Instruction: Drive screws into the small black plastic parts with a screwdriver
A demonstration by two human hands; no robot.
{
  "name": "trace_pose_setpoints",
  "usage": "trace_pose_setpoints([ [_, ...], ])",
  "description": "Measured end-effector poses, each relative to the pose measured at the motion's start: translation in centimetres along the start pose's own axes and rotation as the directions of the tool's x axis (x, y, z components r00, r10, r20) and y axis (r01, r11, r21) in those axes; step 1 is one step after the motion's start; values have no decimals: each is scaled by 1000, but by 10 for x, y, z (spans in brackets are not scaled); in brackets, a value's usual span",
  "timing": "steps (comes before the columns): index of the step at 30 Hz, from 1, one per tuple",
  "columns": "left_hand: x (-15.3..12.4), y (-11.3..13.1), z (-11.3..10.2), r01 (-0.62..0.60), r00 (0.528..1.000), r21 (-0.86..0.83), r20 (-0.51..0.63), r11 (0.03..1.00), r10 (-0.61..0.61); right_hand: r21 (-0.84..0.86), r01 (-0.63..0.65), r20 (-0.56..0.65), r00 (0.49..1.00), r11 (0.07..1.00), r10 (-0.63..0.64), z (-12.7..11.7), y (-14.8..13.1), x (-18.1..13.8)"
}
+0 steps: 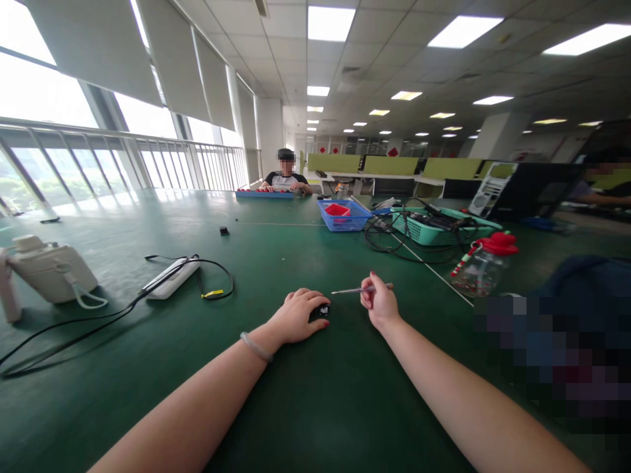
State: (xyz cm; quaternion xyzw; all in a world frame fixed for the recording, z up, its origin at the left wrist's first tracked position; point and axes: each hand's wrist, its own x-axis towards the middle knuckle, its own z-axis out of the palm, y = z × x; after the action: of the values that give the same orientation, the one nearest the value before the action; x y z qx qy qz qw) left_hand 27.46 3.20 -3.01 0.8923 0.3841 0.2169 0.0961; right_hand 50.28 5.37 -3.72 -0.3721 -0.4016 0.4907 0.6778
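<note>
My left hand (298,315) lies on the green table (305,407) with its fingers curled over a small black object (323,309) that has a white mark. My right hand (378,303) is just to the right of it, fingers pinched on a thin metal tool (352,290) whose tip points left, above the black object. A pale bangle sits on my left wrist.
A white power strip (171,277) with black cables lies to the left, and a white jug-like device (46,269) at the far left. A blue basket (342,215), a teal tray of cables (434,230) and a red-capped bottle (486,263) stand beyond. A person sits at the far end; another is at right.
</note>
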Motion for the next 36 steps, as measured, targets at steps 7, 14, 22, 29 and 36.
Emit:
trace_pose_setpoints([
  [7, -2, 8, -3, -34, 998, -87, 48, 996, 38, 8, -55, 55, 997, 998, 54, -7, 1, 10],
  [14, -21, 12, -13, -40, 996, -143, 70, 989, 51, -1, -74, 86, 993, 997, 74, -7, 0, 9],
  [22, -114, -25, -71, 122, 988, -107, 109, 987, -111, 18, -97, 102, 990, 995, 94, -7, -3, 5],
  [29, -186, -110, -128, 346, 938, 22, 18, 938, -347, 20, -108, 108, 989, 994, 105, -4, -6, 3],
  [36, -216, -137, -131, 431, 900, 78, -108, 899, -422, 9, -115, 112, 987, 993, 113, -4, -5, 3],
])
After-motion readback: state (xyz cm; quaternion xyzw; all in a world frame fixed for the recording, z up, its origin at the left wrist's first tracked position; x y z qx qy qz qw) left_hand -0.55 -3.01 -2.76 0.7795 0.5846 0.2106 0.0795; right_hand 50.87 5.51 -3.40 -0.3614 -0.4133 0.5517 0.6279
